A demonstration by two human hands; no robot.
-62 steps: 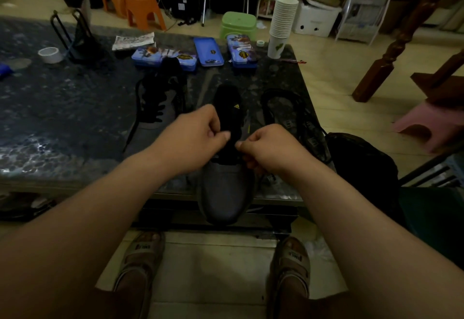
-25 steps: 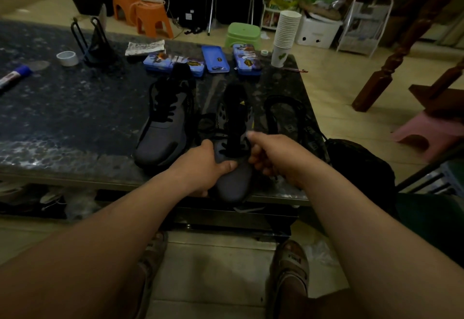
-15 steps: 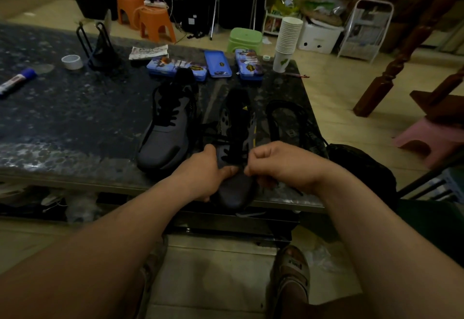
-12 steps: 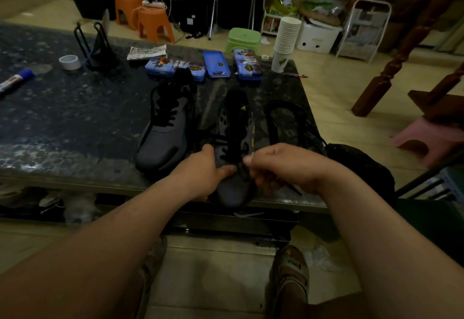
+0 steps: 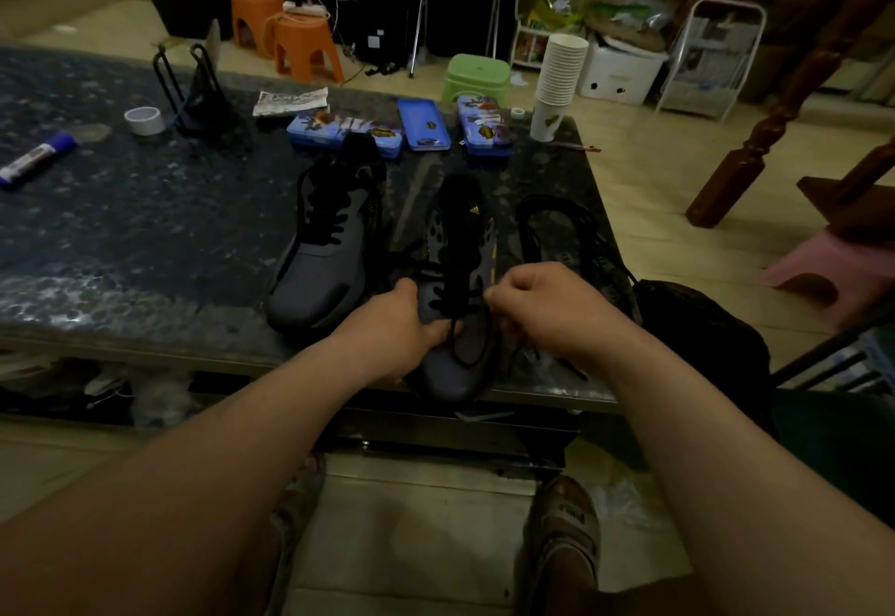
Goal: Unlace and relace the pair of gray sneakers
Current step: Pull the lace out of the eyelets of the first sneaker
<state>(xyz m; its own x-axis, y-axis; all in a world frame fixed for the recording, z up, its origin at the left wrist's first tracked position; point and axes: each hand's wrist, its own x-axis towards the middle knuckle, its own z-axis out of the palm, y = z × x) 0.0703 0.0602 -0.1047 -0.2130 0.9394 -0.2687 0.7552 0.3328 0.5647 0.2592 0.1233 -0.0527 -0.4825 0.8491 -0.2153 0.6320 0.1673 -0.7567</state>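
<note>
Gray sneakers (image 5: 319,276) progress check, both sitting on the dark table (image 5: 145,228). The near sneaker (image 5: 455,375) is at 6 o'clock on the table, toe pointing back at me and poking a bit past the edge. My left hand (image 5: 392,329) is wrapped round its forefoot from the 9 o'clock side, thumb lying across the top, holding it steady. My right hand (image 5: 552,310) is curled up at 3 o'clock of the shoe and, as best I can tell, pinching the black lace (image 5: 453,341); the fingertips are tucked under, so I can't swear to it. The lace only runs through the bottom eyelets, with a slack loop drooping over the toe. The upper rows look bare, tongue standing up at 12. The other sneaker (image 5: 334,228) is at 10 o'clock from this one, neither hand on it, and looks laced all the way up. So my guess is I'm roughly halfway: one shoe done, this one barely started, with most rows and the tie left. Could be wrong, it's dim. The stack of paper cups (image 5: 559,77) at 1 o'clock is well out of the way.
</note>
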